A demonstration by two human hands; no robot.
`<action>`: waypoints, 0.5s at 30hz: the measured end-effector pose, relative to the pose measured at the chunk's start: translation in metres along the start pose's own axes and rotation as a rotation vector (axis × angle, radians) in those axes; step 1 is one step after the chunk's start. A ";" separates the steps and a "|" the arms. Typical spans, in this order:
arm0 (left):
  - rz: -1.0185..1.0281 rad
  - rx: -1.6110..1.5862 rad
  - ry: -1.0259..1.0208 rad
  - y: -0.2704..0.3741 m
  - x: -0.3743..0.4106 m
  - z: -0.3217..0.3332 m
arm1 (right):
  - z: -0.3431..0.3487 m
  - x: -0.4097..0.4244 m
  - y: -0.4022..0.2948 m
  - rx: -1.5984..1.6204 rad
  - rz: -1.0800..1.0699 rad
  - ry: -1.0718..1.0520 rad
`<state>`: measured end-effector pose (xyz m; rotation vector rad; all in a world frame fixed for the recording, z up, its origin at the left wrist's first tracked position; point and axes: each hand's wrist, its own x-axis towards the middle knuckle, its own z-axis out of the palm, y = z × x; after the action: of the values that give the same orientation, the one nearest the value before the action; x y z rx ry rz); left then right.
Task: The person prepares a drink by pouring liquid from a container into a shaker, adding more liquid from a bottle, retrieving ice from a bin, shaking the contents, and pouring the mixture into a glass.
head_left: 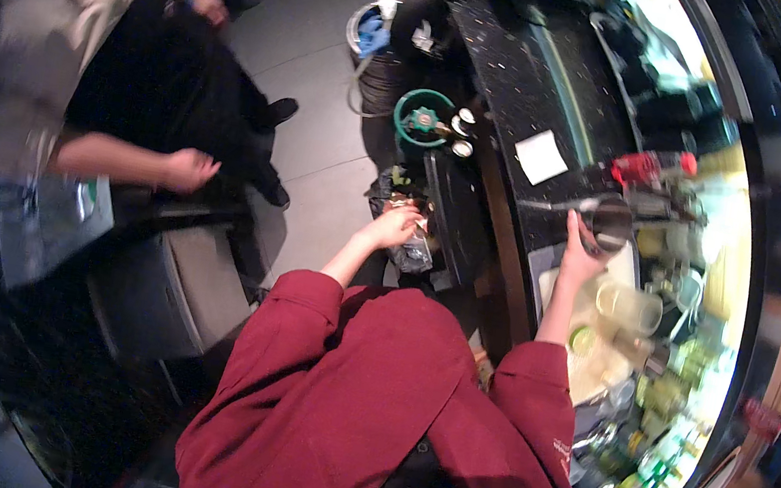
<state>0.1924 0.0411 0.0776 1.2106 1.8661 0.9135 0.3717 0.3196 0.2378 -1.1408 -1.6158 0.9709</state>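
Note:
My right hand (579, 263) grips a shiny metal cup (610, 222), which looks like a cocktail shaker tin, above the bar counter. Below it lies a pale cutting board (591, 372) with a cut lime (580, 340) on it. Beside the board stands a cloudy plastic container (628, 307). My left hand (395, 226) reaches low over a bin with a black plastic liner (413, 256), where loose scraps show. Its fingers are bent, and whether they hold something small is unclear.
A green-collared gas cylinder (423, 118) with gauges and a bucket with a blue cloth (373, 33) stand on the floor. A white napkin (541, 157) and a red-labelled bottle (637, 167) are on the black counter. Another person (49, 41) stands at the left.

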 end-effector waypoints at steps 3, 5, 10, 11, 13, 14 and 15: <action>-0.007 -0.389 0.227 0.000 -0.011 0.020 | 0.003 -0.009 -0.011 0.116 -0.016 -0.038; 0.033 -0.215 0.279 0.001 -0.001 0.025 | 0.002 -0.011 -0.005 0.131 -0.043 -0.096; -0.189 0.457 0.090 -0.029 0.025 0.059 | -0.005 -0.017 -0.029 0.080 -0.144 -0.204; -0.227 0.575 0.101 -0.041 0.032 0.074 | -0.007 -0.019 -0.033 0.096 -0.162 -0.233; -0.249 0.639 -0.115 -0.045 0.048 0.085 | -0.016 -0.027 -0.046 0.085 -0.085 -0.292; -0.252 0.627 -0.045 -0.049 0.050 0.093 | -0.021 -0.031 -0.049 0.051 -0.107 -0.315; -0.218 0.639 -0.087 -0.049 0.056 0.093 | -0.027 -0.036 -0.050 0.011 -0.126 -0.326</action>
<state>0.2346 0.0947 -0.0203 1.3351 2.2423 0.1320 0.3905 0.2739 0.2838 -0.8936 -1.9128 1.1242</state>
